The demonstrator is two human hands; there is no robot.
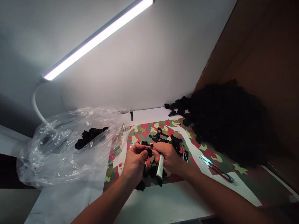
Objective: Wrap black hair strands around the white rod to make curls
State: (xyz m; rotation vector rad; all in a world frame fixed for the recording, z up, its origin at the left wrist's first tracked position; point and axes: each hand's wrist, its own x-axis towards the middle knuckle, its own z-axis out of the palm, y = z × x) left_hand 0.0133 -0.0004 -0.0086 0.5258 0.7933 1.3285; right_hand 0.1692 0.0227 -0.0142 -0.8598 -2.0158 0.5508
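1. The left hand (134,162) pinches a small, ragged, matte-black scrap (146,151) between thumb and fingertips.
2. The right hand (169,157) is clenched around a white-handled tool (160,167) just beside the scrap.
3. Both hands are above a camouflage mat (144,130) on the counter (163,205), which is strewn with similar black scraps.
4. A clear plastic bag (70,155) lies to the left; scissors (217,170) and a dark heap (233,124) lie to the right.

White-handled tool (160,166), tip hidden in right hand (169,157); lamp bar (98,37) beyond top edge.

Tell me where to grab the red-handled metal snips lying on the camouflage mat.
Grip the red-handled metal snips by the red handles at their near right end, coming from the right; they lie flat on the camouflage mat with shiny blades pointing up-left.
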